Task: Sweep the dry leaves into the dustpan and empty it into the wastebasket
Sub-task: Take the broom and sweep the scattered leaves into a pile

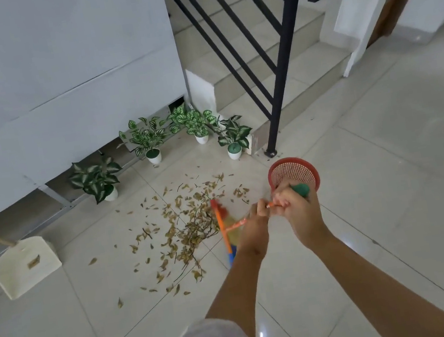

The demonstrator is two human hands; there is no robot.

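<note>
Dry brown leaves (183, 227) lie scattered over the tiled floor in the middle of the view. A broom (223, 231) with an orange and blue head rests at the right edge of the pile. Both hands grip its orange handle: my left hand (255, 223) lower down, my right hand (294, 206) higher, near the green handle end. A cream dustpan (25, 267) with a wooden handle sits on the floor at the left, with one leaf in it. A red mesh wastebasket (293, 172) stands just behind my right hand.
Several small potted plants (148, 139) line the base of a white wall behind the leaves. A black stair railing post (273, 130) and tiled steps rise at the back right. Open tiled floor spreads to the right and front.
</note>
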